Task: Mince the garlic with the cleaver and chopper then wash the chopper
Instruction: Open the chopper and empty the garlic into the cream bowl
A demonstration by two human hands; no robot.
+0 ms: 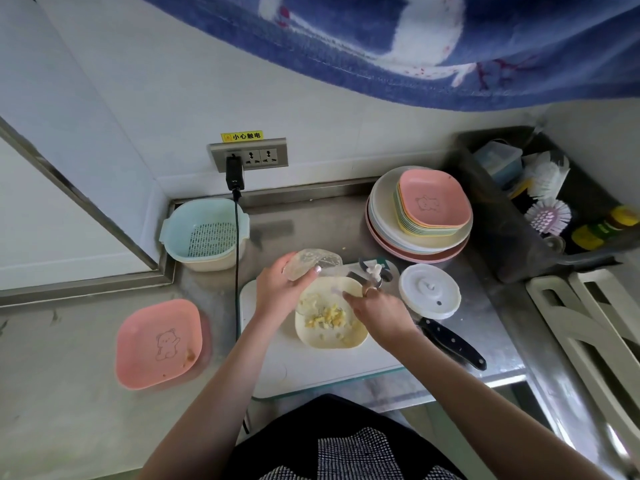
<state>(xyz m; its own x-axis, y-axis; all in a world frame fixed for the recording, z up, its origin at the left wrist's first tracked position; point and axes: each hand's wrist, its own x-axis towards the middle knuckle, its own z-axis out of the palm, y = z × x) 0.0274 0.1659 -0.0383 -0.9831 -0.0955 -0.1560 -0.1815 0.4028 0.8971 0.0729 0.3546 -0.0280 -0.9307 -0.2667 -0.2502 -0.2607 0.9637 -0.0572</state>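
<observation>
My left hand (277,289) grips the clear chopper bowl (311,262), tipped on its side over a cream square dish (353,336). Minced garlic (327,320) lies in that dish. My right hand (375,311) reaches across the dish with its fingers blurred; whether it holds anything I cannot tell. The chopper's white blade piece (374,273) stands just beyond it. The white chopper lid (429,295) rests to the right. The cleaver's black handle (452,342) pokes out from under my right wrist. Everything sits on a white cutting board (322,368).
A pink dish (159,342) lies at the left. At the back left stands a blue colander basket (206,233), with a black cable (237,271) hanging past it. Stacked plates (419,216) stand behind the lid. A dark tray of brushes and bottles (547,206) is at the right.
</observation>
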